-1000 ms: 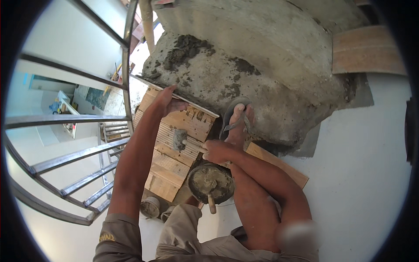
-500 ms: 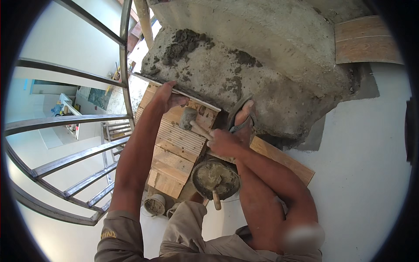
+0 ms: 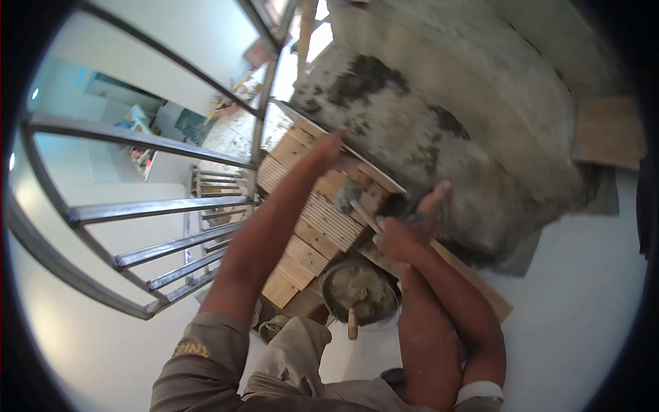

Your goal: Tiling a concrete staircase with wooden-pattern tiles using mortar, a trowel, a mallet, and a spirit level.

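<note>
My left hand, slightly blurred, is closed over the top edge of a long narrow tile standing along the back of a wood-look stair tread. My right hand is wrapped round the wooden handle of a mallet. Its grey, mortar-coated head is over the tread, close to the near face of the upright tile. Beyond the tile lies rough concrete with dark wet mortar spread in lumps. Close to my knees is a round black pan of mortar, with a wooden-handled trowel in it.
A metal railing runs along the left side. My foot is on the step beside my right hand. A loose wood-look tile lies to the right. Another wood-look tile is at the far right. A bucket stands near my left knee.
The view has swung, so the whole scene sits farther right and lower. The left hand stays at the tile's edge and the mallet remains in the right hand over the tread.
</note>
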A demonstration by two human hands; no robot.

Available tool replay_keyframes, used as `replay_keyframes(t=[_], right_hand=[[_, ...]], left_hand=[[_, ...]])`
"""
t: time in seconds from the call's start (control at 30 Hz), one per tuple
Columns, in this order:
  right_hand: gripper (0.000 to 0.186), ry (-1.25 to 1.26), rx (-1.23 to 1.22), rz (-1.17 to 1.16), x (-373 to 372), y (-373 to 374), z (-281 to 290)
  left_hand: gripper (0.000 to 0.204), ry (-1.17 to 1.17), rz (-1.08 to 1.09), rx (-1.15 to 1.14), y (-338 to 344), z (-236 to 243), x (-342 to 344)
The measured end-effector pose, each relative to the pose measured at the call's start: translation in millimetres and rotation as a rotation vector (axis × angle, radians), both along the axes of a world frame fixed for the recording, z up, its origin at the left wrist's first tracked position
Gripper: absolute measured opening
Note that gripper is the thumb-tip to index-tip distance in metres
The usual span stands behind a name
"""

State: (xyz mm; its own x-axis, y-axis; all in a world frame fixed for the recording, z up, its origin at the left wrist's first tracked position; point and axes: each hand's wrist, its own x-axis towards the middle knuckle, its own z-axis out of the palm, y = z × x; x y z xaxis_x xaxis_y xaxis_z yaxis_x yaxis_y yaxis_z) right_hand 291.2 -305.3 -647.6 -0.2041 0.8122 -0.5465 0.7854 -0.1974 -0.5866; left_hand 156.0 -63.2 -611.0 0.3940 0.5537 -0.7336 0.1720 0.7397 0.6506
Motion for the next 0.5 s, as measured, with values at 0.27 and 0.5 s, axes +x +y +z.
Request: replay_keyframes(t=[0.27, 0.5], right_hand=[[0.036, 0.371, -0.120, 0.163, -32, 40, 38], [0.035, 0.466, 0.022, -0.139, -43, 88, -52]], left_hand=[[0.057, 0.110, 0.046, 0.100, -25, 5, 10], [0.054, 0.306, -0.254, 0.470, -44, -18, 18]])
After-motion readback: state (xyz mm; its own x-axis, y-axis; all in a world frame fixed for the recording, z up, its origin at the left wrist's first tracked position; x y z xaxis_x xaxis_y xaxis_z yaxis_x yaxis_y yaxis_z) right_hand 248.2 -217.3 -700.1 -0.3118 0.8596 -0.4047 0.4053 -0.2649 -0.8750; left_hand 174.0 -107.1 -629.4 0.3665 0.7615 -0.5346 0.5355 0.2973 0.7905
